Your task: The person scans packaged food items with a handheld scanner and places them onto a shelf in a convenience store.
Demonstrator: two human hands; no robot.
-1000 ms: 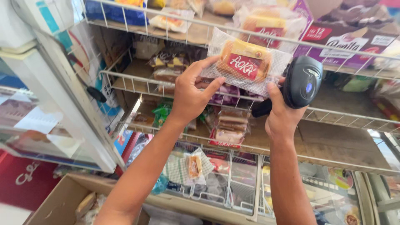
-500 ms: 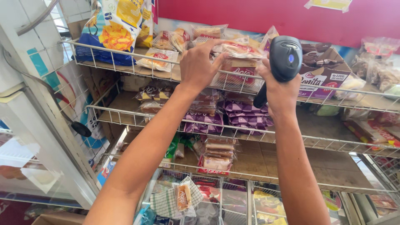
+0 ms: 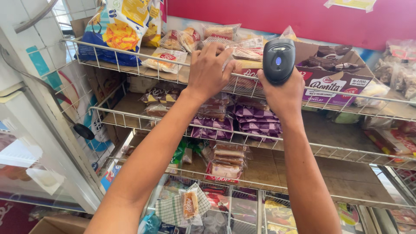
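While both arms reach up to the top tier of a white wire rack [image 3: 130, 51], the left hand [image 3: 211, 69] lies fingers-down over a clear-wrapped bread packet [image 3: 242, 71] at the shelf's front rail, its fingers curled over the packet's top edge as if to steady or seat it among its neighbours. The right hand [image 3: 284, 93] is closed around the grip of a black handheld barcode scanner [image 3: 278, 60], held upright with its head just beside the packet, a position that keeps the reader close to the wrapper.

The packet sits on the top shelf, between a red-labelled bun packet [image 3: 164, 60] to its left and a purple-and-white display carton [image 3: 331, 82] to its right. Its wrapper is transparent, with a red band visible through the wire; most of it is hidden under the hand. Large yellow-and-blue snack bags [image 3: 119, 30] stand at the shelf's far left. 1 tier below, purple-wrapped packets [image 3: 255, 121] lie stacked, and more wrapped bread [image 3: 227, 160] rests on the shelf beneath.
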